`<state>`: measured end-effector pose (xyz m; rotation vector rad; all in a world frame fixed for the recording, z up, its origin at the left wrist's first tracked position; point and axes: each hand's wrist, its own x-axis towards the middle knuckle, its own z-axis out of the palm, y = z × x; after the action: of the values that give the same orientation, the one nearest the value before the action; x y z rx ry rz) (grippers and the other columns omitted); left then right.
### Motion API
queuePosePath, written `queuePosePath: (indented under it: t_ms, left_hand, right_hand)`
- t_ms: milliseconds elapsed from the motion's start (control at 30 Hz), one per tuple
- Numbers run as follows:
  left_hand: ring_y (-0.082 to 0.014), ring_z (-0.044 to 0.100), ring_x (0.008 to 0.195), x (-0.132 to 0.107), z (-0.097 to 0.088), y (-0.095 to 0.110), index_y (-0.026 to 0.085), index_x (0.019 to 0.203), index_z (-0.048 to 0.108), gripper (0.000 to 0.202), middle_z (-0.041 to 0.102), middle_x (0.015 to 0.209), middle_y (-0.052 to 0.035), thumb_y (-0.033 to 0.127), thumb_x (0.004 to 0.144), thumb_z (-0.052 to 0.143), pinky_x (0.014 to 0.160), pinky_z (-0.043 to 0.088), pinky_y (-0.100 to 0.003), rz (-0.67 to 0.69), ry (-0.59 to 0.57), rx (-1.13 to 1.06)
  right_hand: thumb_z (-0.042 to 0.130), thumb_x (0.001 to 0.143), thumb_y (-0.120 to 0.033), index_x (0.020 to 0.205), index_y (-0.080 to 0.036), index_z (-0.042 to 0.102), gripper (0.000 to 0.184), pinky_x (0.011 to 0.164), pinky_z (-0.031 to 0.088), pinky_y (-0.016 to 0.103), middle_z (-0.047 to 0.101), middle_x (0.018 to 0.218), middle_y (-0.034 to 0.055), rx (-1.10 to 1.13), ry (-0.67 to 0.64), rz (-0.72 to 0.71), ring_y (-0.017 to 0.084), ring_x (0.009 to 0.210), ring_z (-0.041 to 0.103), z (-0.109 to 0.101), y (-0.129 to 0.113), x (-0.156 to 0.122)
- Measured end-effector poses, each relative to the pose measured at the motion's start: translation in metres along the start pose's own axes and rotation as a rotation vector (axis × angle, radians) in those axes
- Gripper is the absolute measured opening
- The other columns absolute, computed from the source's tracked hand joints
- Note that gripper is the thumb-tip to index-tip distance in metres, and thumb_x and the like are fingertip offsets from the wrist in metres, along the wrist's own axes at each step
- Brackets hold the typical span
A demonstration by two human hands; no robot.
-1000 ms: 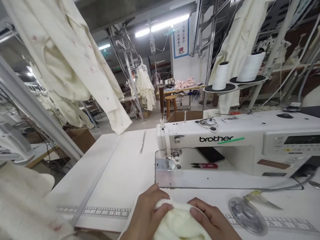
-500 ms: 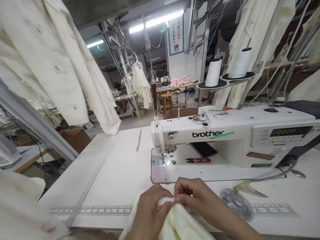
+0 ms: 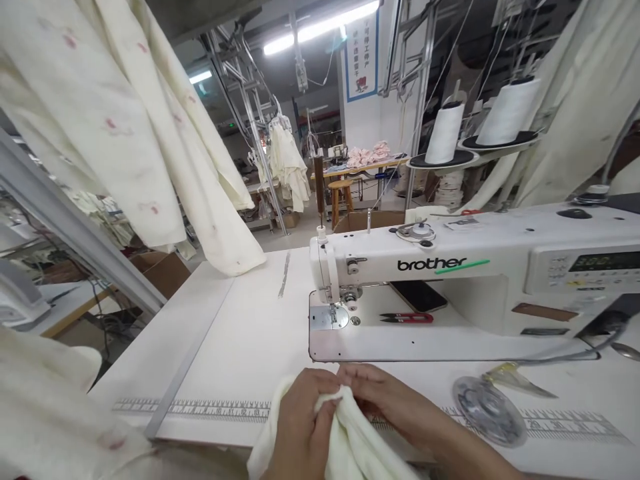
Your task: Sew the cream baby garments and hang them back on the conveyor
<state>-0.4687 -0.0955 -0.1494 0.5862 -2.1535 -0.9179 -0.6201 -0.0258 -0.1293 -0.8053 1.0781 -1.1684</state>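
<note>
Cream-coloured fabric (image 3: 350, 437) hangs bunched at the front edge of the table, pinched up between my two hands. My left hand (image 3: 306, 413) is closed on it, thumb and fingers gripping a raised fold. Close against it, my right hand (image 3: 377, 393) is also closed on the cloth, its fingertips partly hidden behind the fold. Just beyond the hands stands a white sewing machine (image 3: 425, 267); its needle area (image 3: 334, 310) is apart from the fabric.
Red thread snips (image 3: 407, 318) and a dark phone (image 3: 419, 296) lie on the machine bed. A clear round bobbin case (image 3: 489, 410) sits right of my arm, beside a yellow-handled tool (image 3: 520, 380). Pale garments (image 3: 125, 133) hang at left. Thread cones (image 3: 445, 133) stand behind the machine.
The view has shifted slightly to the left. My right hand has moved from the near side of the fold to partly behind it; both hands still grip the cloth.
</note>
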Motion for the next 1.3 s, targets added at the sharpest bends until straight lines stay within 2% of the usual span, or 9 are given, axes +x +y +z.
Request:
queuePosePath:
  t_ms: [100, 233, 367, 500, 700, 867, 1033, 1167, 1300]
  left_hand:
    - [-0.0146, 0.054, 0.085, 0.001, 0.004, 0.0, 0.019, 0.085, 0.052, 0.014, 0.058, 0.087, -0.0038, 0.012, 0.081, 0.042, 0.074, 0.042, -0.025, -0.117, 0.116, -0.003]
    - [-0.0157, 0.053, 0.083, 0.007, 0.007, 0.011, 0.019, 0.082, 0.053, 0.008, 0.057, 0.085, -0.0038, 0.018, 0.079, 0.046, 0.075, 0.042, -0.026, -0.257, 0.147, -0.111]
    - [-0.0139, 0.052, 0.077, 0.017, -0.005, 0.021, 0.018, 0.101, 0.053, 0.028, 0.052, 0.083, -0.0024, 0.028, 0.075, 0.057, 0.068, 0.043, -0.023, -0.556, 0.04, -0.382]
    - [-0.0149, 0.052, 0.084, 0.03, -0.022, 0.021, 0.019, 0.109, 0.057, 0.038, 0.051, 0.092, -0.0041, 0.033, 0.074, 0.06, 0.075, 0.042, -0.024, -0.56, -0.221, -0.522]
    - [-0.0139, 0.051, 0.081, 0.046, -0.027, 0.012, 0.017, 0.082, 0.062, 0.013, 0.055, 0.085, -0.002, 0.028, 0.076, 0.058, 0.073, 0.039, -0.022, -0.435, -0.205, -0.34]
    - [-0.0118, 0.053, 0.063, 0.06, -0.017, -0.012, 0.015, 0.081, 0.055, 0.024, 0.056, 0.071, -0.0006, 0.035, 0.071, 0.064, 0.058, 0.039, -0.021, -0.621, -0.306, -0.657]
    - [-0.0109, 0.054, 0.059, 0.076, -0.004, -0.038, 0.012, 0.084, 0.054, 0.031, 0.058, 0.069, -0.0028, 0.037, 0.07, 0.065, 0.059, 0.041, -0.023, -0.753, -0.308, -0.861]
    - [-0.0128, 0.055, 0.062, 0.089, -0.004, -0.052, 0.011, 0.089, 0.055, 0.033, 0.058, 0.07, -0.004, 0.041, 0.074, 0.06, 0.059, 0.04, -0.023, -0.707, -0.351, -0.695]
    - [-0.0141, 0.052, 0.064, 0.101, -0.001, -0.07, 0.013, 0.087, 0.059, 0.028, 0.059, 0.071, -0.0024, 0.037, 0.077, 0.05, 0.059, 0.038, -0.023, -0.541, -0.346, -0.177]
  right_hand:
    - [0.046, 0.083, -0.045, 0.08, -0.02, 0.049, 0.026, 0.06, 0.035, 0.023, 0.05, 0.068, -0.0021, -0.527, 0.271, -0.226, 0.015, 0.063, 0.045, 0.009, -0.003, -0.015]
    - [0.048, 0.084, -0.041, 0.074, -0.022, 0.043, 0.022, 0.054, 0.032, 0.025, 0.049, 0.062, -0.0038, -0.862, 0.434, -0.236, 0.016, 0.057, 0.044, 0.02, 0.001, -0.021]
    - [0.032, 0.092, -0.032, 0.086, -0.023, 0.052, 0.023, 0.065, 0.037, 0.025, 0.057, 0.081, -0.0001, -0.771, 0.316, -0.392, 0.017, 0.073, 0.052, 0.016, 0.0, -0.016]
    - [0.032, 0.092, -0.026, 0.098, -0.024, 0.055, 0.024, 0.07, 0.039, 0.026, 0.057, 0.09, 0.0025, -0.847, 0.216, -0.48, 0.017, 0.079, 0.054, 0.004, -0.006, -0.01]
    - [0.039, 0.089, -0.025, 0.09, -0.023, 0.057, 0.017, 0.063, 0.037, 0.026, 0.059, 0.083, -0.0008, -0.903, 0.351, -0.435, 0.016, 0.073, 0.053, -0.001, -0.009, 0.001]
    - [0.05, 0.083, -0.032, 0.072, -0.019, 0.055, 0.017, 0.057, 0.035, 0.023, 0.055, 0.069, -0.0028, -0.646, 0.428, -0.313, 0.015, 0.066, 0.05, -0.014, -0.006, 0.022]
    - [0.05, 0.081, -0.037, 0.069, -0.018, 0.051, 0.023, 0.053, 0.033, 0.022, 0.05, 0.064, -0.0035, -0.564, 0.479, -0.284, 0.014, 0.061, 0.047, -0.036, 0.007, 0.051]
    - [0.048, 0.081, -0.034, 0.065, -0.018, 0.048, 0.022, 0.054, 0.032, 0.021, 0.051, 0.063, -0.0041, -0.698, 0.526, -0.244, 0.014, 0.061, 0.048, -0.043, 0.006, 0.068]
    - [0.048, 0.079, -0.027, 0.06, -0.019, 0.047, 0.021, 0.054, 0.031, 0.022, 0.051, 0.058, -0.0039, -0.928, 0.57, -0.135, 0.014, 0.059, 0.049, -0.046, 0.001, 0.085]
